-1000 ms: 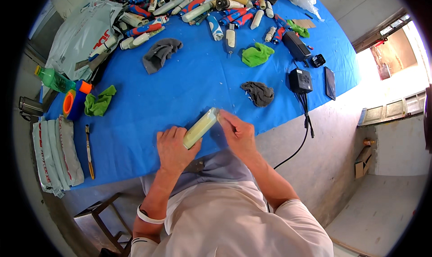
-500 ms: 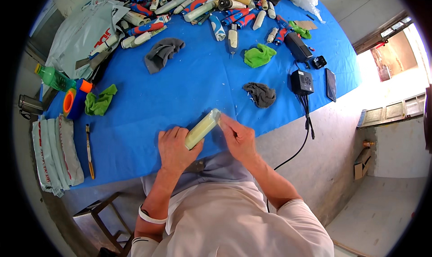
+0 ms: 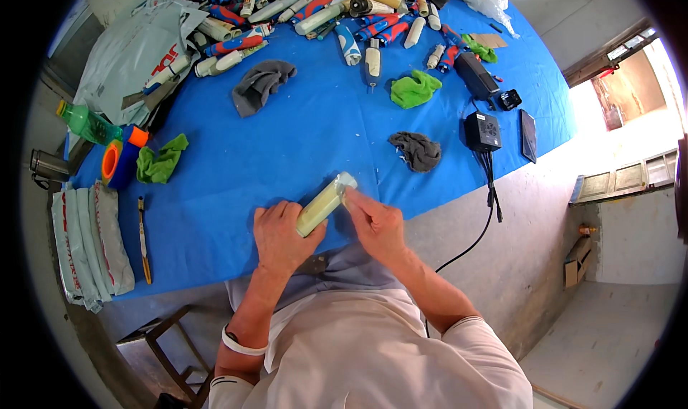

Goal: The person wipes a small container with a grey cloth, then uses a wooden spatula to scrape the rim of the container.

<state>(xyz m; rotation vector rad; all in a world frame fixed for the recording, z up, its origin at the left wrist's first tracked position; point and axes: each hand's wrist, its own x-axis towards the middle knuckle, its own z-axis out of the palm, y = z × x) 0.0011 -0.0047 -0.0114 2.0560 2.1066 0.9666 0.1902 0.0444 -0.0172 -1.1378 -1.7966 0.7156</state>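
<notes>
A pale yellow-green tube (image 3: 317,213) slants up to the right above the near edge of the blue cloth. Its lower end lies in my left hand (image 3: 281,236), whose fingers are wrapped round it. The upper end looks clear and whitish, like film or a plastic cap. At that end is my right hand (image 3: 380,226), thumb and fingers pinched together against it. What the pinch holds is too small to tell. A crumpled dark grey rag (image 3: 417,152) lies beyond my right hand, and a larger grey cloth (image 3: 262,87) lies farther back.
Several red-blue and cream tubes (image 3: 315,15) are heaped at the far side. Green cloths (image 3: 415,89), a black box with cables (image 3: 482,131) and a phone (image 3: 528,135) lie to the right. A green bottle (image 3: 89,124), brush (image 3: 144,241) and plastic packets (image 3: 92,244) stand or lie left.
My right fingertips have moved slightly in against the tube's upper end. The left hand keeps its grip, and the tube stays at nearly the same slant.
</notes>
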